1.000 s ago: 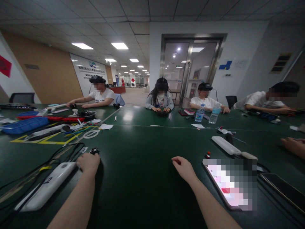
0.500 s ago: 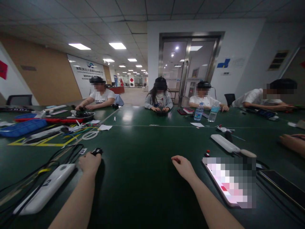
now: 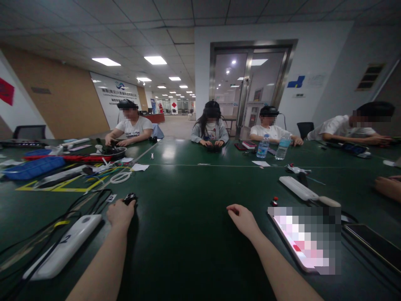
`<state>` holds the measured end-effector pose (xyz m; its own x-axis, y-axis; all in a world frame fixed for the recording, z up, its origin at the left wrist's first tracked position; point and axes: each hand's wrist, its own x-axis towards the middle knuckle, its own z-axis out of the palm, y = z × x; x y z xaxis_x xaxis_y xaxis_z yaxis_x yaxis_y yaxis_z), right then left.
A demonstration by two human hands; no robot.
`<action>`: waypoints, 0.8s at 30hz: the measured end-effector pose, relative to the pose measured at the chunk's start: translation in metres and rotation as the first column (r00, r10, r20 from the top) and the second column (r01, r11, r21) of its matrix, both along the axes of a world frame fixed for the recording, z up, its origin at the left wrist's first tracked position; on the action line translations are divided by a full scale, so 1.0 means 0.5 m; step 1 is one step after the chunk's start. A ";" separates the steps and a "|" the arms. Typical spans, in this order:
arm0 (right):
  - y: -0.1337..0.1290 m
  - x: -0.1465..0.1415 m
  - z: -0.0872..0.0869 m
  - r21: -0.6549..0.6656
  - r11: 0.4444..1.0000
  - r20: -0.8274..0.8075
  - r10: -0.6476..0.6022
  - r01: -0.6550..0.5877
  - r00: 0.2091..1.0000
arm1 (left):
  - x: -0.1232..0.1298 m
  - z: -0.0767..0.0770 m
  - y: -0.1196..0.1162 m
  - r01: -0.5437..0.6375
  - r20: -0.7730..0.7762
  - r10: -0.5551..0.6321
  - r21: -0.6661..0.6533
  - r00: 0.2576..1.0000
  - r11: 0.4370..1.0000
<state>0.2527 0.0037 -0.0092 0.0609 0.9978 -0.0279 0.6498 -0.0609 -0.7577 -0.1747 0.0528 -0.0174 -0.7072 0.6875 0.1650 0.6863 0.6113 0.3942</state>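
My left hand (image 3: 120, 213) rests on the green table at left, its fingers closed around a small black object (image 3: 130, 198) with shiny parts. Its kind is too small to tell, and the hand hides part of it. Beside that hand lies a white power bank-like case (image 3: 67, 246) marked 2, crossed by black cables (image 3: 83, 205). On the right, my right hand (image 3: 242, 219) lies on the table with its fingers curled together, and nothing shows in them. Nearest to it is a phone (image 3: 291, 242) with a lit, blurred screen.
The green table (image 3: 184, 184) spreads ahead. At left are a blue tray (image 3: 34, 168), coiled white cable (image 3: 120, 177) and yellow tape. To the right lie a white power strip-like bar (image 3: 297, 188), a dark phone (image 3: 372, 242) and two water bottles (image 3: 263, 146). Several people sit around.
The whole view has shifted slightly, so things appear a little further right. Both hands keep their poses, the left still closed on the small black object.
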 end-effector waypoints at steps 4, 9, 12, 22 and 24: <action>0.000 -0.002 0.001 -0.011 1.000 -0.001 0.006 -0.006 1.000 | 0.013 -0.001 0.006 0.037 0.002 -0.037 0.020 0.999 0.999; 0.004 -0.005 -0.006 0.018 1.000 0.040 0.016 -0.017 0.999 | 0.143 0.006 -0.007 0.579 0.100 -0.579 0.033 0.809 0.815; 0.003 -0.005 -0.007 0.021 0.999 0.053 0.027 -0.028 0.998 | 0.257 0.010 -0.039 0.867 0.225 -0.867 0.135 0.444 0.479; -0.033 -0.045 0.030 0.103 0.948 -0.004 0.303 -0.301 0.953 | 0.350 0.008 -0.083 0.975 0.196 -0.975 0.178 0.101 0.136; -0.040 -0.061 0.034 0.122 0.919 0.021 0.376 -0.376 0.926 | 0.348 0.004 -0.081 0.975 0.184 -0.979 0.183 0.093 0.127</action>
<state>0.2222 -0.0163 0.0080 -0.3192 0.9429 0.0951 0.6044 0.2798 -0.7459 -0.0009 0.0126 -0.0154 0.5712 0.8060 0.1552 0.5800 -0.5301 0.6186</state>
